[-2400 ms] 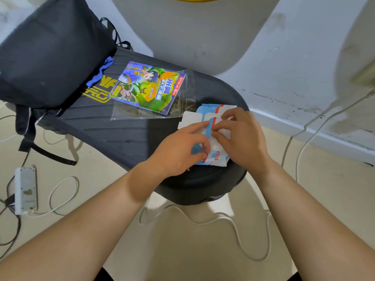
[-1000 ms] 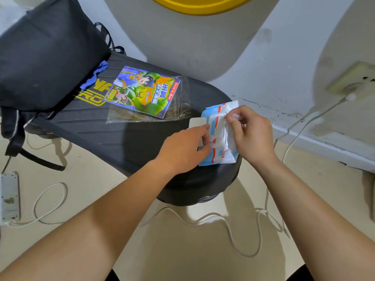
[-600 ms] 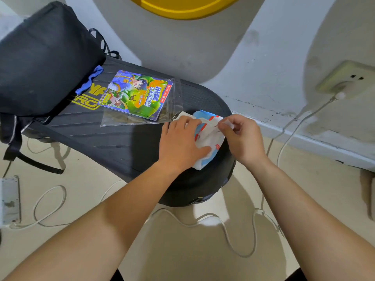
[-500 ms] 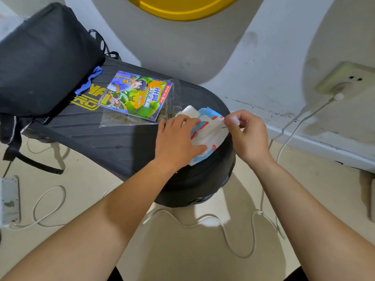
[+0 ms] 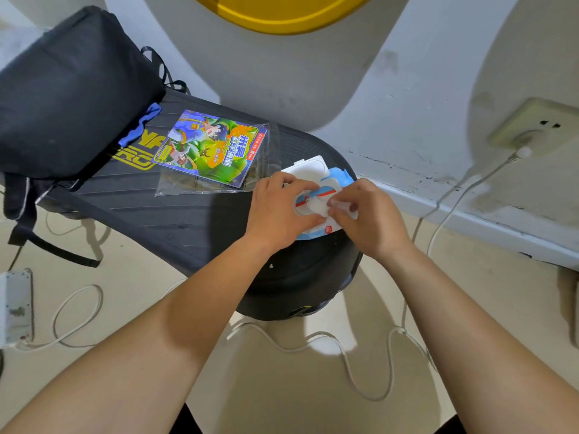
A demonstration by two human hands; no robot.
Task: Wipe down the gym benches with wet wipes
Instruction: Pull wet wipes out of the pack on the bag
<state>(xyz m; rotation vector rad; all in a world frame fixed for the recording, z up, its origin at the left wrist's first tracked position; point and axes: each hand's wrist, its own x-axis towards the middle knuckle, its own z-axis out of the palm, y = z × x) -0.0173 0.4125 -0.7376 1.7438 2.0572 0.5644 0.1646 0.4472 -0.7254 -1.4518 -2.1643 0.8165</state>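
A blue and white pack of wet wipes lies on the near end of the black padded gym bench, its white lid flipped up at the back. My left hand grips the pack from the left, fingers curled over its top and thumb at the front edge. My right hand pinches a white wipe at the pack's opening. The hands meet over the pack and hide most of its face.
A black backpack rests on the bench's far left end. A colourful booklet in a clear sleeve lies mid-bench. White cables run across the floor to a wall socket. A power strip sits at the left.
The pack was lifted and tilted between my hands, then settled back flat on the bench. My right hand came back to the opening and now pinches a wipe there.
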